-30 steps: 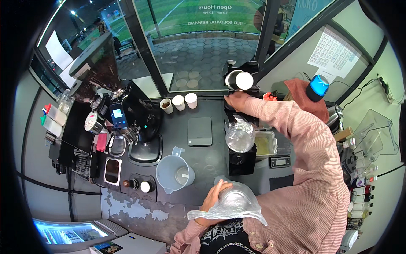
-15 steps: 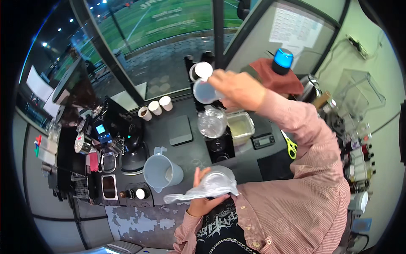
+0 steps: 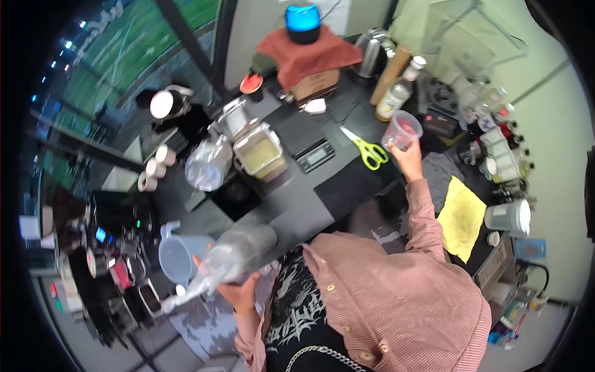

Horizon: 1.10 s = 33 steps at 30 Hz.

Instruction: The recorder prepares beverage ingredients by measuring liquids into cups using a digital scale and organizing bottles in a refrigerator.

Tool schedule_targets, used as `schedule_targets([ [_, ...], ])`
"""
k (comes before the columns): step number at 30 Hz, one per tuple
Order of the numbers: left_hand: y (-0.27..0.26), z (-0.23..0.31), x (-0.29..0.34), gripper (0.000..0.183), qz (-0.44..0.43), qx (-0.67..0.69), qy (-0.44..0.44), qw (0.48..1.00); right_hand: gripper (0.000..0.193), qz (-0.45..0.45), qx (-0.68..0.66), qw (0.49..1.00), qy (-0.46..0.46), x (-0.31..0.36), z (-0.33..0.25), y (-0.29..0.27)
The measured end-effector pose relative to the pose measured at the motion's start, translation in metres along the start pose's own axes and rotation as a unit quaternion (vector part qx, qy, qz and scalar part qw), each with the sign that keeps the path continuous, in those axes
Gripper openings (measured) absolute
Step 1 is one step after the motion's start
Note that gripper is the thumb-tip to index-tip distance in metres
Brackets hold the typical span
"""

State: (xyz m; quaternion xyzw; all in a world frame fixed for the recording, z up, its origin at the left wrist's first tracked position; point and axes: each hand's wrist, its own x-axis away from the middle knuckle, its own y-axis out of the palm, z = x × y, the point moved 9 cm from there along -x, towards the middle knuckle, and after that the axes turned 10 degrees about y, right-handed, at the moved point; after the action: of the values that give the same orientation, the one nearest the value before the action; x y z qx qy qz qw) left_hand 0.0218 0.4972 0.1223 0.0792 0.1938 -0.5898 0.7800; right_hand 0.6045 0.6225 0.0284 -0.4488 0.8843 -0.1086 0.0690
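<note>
My left hand (image 3: pixel 238 294) is wrapped around a clear plastic bag (image 3: pixel 238 251) that seems to hold a stack of clear cups, its loose end trailing left. Just beyond that hand stands a translucent blue pitcher (image 3: pixel 180 254). Far out to the right, my right hand (image 3: pixel 408 158) grips a clear plastic cup (image 3: pixel 406 126) over the counter. Something reddish shows through the cup; whether it is inside cannot be made out. Beside the cup are a glass bottle (image 3: pixel 393 99) and yellow-green scissors (image 3: pixel 372 154).
A black digital scale (image 3: pixel 315 155), a square tub (image 3: pixel 259 150) and a clear round container (image 3: pixel 209 164) stand mid-counter. A blue-lit speaker (image 3: pixel 303 25) sits on a red cloth (image 3: pixel 310 53). A yellow cloth (image 3: pixel 462 217) lies at the right edge. Paper cups (image 3: pixel 156 167) line the window side.
The view has turned to the right. My right hand has carried the clear cup from the window side to the counter's right. My left hand still holds the bag.
</note>
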Motion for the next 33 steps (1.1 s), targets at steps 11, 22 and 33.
schedule_targets([
  [11, 0.012, -0.076, 0.03, 0.076, 0.005, -0.091, -0.125, 0.988, 0.087, 0.079, 0.204, 0.975, -0.036, -0.033, 0.103, -0.016],
  [22, 0.014, -0.073, 0.039, 0.105, 0.019, -0.117, -0.055, 0.991, 0.029, -0.17, -0.021, 0.983, -0.06, 0.135, -0.072, 0.094],
  [33, 0.04, -0.169, 0.08, 0.083, 0.007, -0.102, -0.126, 0.987, 0.08, -0.595, -0.028, 0.802, -0.042, 0.311, 0.009, 0.316],
])
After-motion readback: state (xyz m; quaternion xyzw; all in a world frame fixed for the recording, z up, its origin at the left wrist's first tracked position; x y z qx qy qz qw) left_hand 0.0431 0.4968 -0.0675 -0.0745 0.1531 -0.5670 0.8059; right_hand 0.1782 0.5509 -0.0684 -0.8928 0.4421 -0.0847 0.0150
